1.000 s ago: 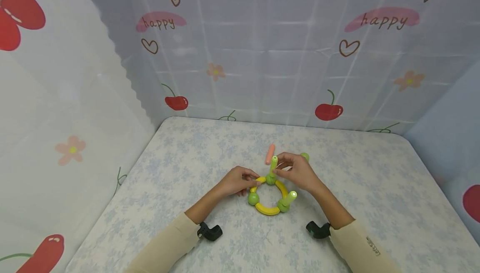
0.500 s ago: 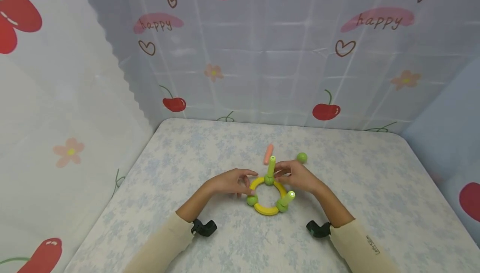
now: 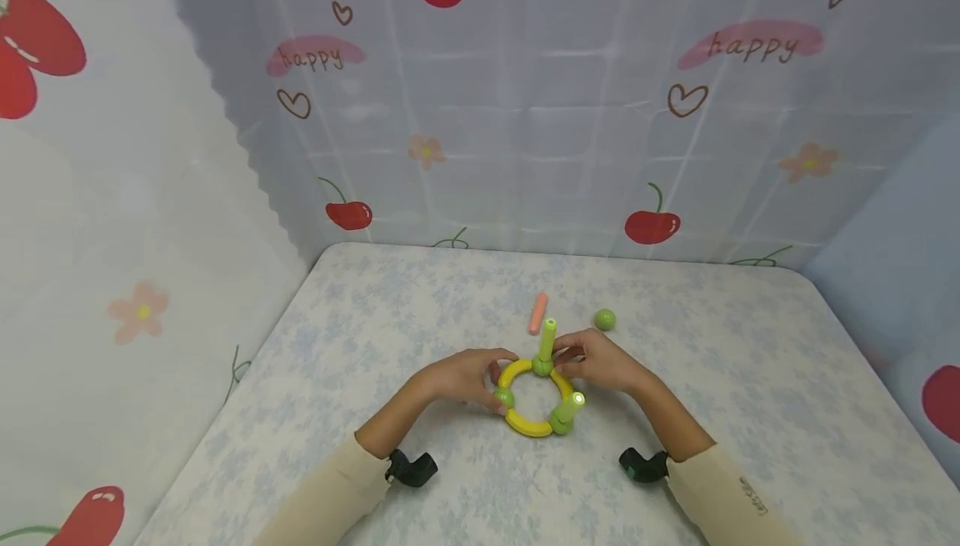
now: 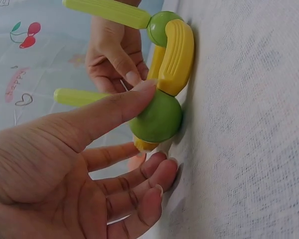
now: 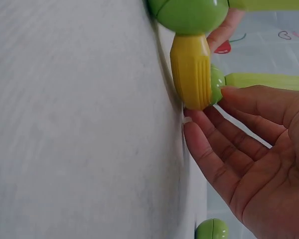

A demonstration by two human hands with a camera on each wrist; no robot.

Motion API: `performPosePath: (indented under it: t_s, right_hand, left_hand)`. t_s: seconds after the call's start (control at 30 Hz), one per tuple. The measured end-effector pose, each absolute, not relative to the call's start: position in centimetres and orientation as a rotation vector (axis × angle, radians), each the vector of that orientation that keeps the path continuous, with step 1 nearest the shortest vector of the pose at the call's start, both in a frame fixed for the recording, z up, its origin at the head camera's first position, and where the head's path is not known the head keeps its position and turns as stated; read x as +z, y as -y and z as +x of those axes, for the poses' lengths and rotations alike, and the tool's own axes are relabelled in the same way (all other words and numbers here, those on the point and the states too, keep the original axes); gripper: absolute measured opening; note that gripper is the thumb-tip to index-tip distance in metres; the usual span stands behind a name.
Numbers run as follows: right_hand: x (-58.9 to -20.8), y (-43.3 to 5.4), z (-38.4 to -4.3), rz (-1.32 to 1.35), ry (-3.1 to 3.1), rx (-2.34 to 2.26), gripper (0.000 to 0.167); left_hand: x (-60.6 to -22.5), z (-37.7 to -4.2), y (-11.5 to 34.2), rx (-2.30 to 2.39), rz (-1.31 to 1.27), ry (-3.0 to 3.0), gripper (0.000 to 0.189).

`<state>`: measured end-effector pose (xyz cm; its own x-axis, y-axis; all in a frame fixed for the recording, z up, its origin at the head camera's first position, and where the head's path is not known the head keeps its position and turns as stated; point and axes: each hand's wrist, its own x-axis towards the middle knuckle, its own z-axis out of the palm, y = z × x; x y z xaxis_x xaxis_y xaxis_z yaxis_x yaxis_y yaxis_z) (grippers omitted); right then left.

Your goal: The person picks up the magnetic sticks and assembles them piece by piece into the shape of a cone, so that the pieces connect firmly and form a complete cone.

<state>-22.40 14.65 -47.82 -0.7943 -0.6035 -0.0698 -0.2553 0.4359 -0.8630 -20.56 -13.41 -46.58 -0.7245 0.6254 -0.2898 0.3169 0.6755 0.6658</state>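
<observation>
A ring of curved yellow rods [image 3: 529,428] and green balls lies on the table between both hands. Two light green rods [image 3: 548,339] stand up from its far ball and near right ball [image 3: 561,424]. My left hand [image 3: 467,375] pinches the ring's bare left ball [image 4: 158,118], thumb on it and forefinger at the yellow rod beneath. At the far right side, my right hand [image 3: 606,363] holds the ring by the far ball [image 5: 217,85], the thumb against that ball and the other fingers curled behind the yellow rod [image 5: 192,72].
Beyond the ring lie a loose peach rod [image 3: 537,314] and a loose green ball [image 3: 604,319]. Each wrist wears a black camera mount [image 3: 412,468]. Printed curtains [image 3: 510,179] rise behind and beside the patterned table [image 3: 375,304].
My left hand has left the far left yellow rod and come round the left ball. My right hand has slid down from the upright rod to the ring beside its base.
</observation>
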Motion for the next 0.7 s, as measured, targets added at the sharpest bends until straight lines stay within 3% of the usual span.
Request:
performPosePath:
  t_s: [0.7]
  right_hand:
    - [-47.4, -17.3, -20.3, -0.784, -2.403, -1.21, 0.024]
  left_hand:
    - [-47.9, -22.2, 14.3, 1.142, 0.666, -2.314, 0.037]
